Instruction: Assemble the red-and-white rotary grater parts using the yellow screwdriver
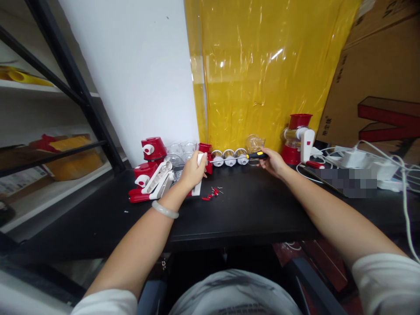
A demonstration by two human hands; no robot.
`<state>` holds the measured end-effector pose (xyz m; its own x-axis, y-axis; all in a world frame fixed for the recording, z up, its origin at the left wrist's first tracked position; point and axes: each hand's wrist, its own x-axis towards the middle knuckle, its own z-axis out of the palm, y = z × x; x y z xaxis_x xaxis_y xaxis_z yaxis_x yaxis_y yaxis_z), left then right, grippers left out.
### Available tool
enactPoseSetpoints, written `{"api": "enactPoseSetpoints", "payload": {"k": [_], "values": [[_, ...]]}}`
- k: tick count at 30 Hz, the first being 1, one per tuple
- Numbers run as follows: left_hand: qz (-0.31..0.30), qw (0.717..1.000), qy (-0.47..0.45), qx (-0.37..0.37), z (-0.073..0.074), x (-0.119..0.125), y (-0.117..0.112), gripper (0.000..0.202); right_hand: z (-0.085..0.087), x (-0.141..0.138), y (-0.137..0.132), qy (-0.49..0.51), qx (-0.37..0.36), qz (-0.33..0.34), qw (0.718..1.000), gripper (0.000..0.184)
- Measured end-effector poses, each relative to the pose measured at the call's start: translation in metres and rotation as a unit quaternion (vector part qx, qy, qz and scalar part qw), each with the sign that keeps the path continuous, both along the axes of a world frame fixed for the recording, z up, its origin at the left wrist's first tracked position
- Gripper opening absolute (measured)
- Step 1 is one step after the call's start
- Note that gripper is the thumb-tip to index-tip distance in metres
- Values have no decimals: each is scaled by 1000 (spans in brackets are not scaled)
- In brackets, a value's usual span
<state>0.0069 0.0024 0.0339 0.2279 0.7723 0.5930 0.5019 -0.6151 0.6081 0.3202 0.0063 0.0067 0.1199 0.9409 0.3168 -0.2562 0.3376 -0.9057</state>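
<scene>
Clock: laid flat on the counter (256, 214), with you at six and twelve by the yellow sheet (262, 78).
Left hand: at eleven, your left hand (194, 170) has its fingers closed round a white piece (200, 158), likely to steady it against the tool.
Right hand: at one, your right hand (273, 162) has its fingers wrapped on the handle of the screwdriver (257, 155), probably for turning control.
Screwdriver: its shaft runs nearly level from your right hand toward nine, the tip end at the white piece; you cannot tell whether it is seated.
Red bits and screws: a small scatter of red bits (210, 197) and screws (220, 188) lies just below your left hand, toward six, apparently kept within easy reach.
Drums: three metal drums (229, 158) line up at twelve, perhaps pushed back to leave working room.
Handles: white handles (159, 180) with red grips bunch at ten, in front of red housings (155, 148); like parts seem grouped together.
Clear cups: stacked behind the handles, clear cups (173, 151) sit between ten and eleven.
Grater: a put-together red-and-white grater (297, 136) stands upright at two, apart from the loose parts.
Chargers: white chargers (357, 162) and cables crowd three.
</scene>
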Motion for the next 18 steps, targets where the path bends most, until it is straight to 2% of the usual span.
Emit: {"api": "enactPoseSetpoints", "payload": {"k": [11, 18], "values": [[2, 1000, 3, -3, -1, 0, 0, 37, -3, 0, 0, -82, -13, -76, 994, 43], [4, 1000, 9, 5, -1, 0, -1, 36, 5, -4, -8, -83, -94, -73, 989, 44]]}}
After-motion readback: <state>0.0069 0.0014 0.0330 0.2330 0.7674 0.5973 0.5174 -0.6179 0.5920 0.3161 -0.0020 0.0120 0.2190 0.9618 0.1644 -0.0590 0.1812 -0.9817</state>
